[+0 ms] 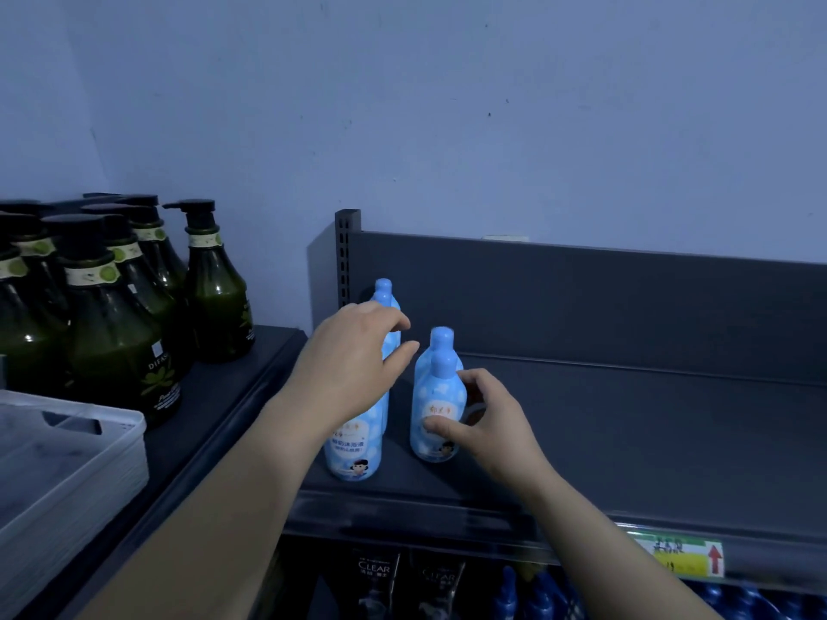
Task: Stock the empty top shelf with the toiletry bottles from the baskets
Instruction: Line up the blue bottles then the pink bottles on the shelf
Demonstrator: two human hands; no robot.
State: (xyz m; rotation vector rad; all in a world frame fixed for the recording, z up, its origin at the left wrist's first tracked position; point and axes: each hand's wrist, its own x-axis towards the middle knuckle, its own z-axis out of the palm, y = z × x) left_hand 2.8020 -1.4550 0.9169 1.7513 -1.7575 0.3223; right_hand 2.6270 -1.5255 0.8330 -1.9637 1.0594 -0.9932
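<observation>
At the left end of the dark top shelf we see the left hand lying over the top of the upright front left bottle, fingers loosely curled and thumb sticking out. We cannot tell whether they actually grip it, and a rear bottle stands just behind. The right hand holds the upright right bottle just beside, thumb pressed on its label and fingers curled round its far side. Green pump bottles stand on the neighbouring shelf to the left, near a clear basket.
</observation>
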